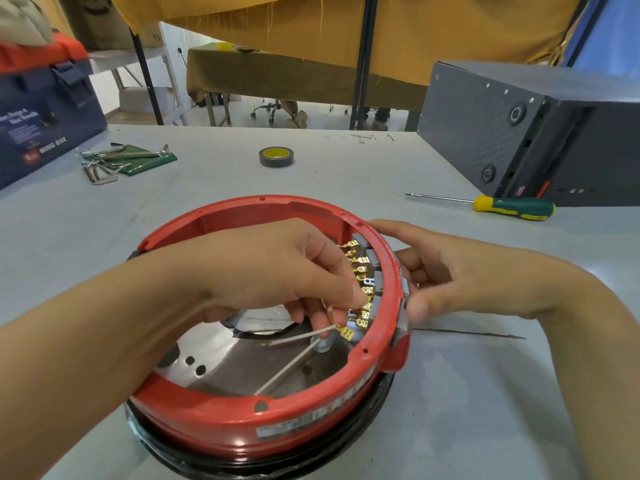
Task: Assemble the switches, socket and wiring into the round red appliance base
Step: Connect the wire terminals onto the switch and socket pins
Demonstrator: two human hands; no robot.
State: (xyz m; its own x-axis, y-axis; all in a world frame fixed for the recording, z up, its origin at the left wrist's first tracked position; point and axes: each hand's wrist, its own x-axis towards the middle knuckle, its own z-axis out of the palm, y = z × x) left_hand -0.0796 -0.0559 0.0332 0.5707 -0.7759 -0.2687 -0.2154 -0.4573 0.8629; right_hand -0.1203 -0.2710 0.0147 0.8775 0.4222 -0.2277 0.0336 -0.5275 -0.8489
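Note:
The round red appliance base [221, 415] lies open side up on the grey table, with a shiny metal plate [221, 362] inside. A row of grey switches with brass terminals [363, 268] lines its right inner wall. My left hand [277, 268] reaches inside and pinches a white wire [301, 336] with a brass connector near the lowest terminals. A second white wire [284, 374] lies across the plate. My right hand [446, 271] grips the base's right rim from outside, thumb against the switch fronts.
A green and yellow screwdriver [512, 206] lies to the right behind the base. A roll of tape [276, 157] sits further back. Hex keys on a green pouch [117, 161] lie at the left, beside a blue toolbox [45, 123]. A grey metal case [530, 133] stands at the right.

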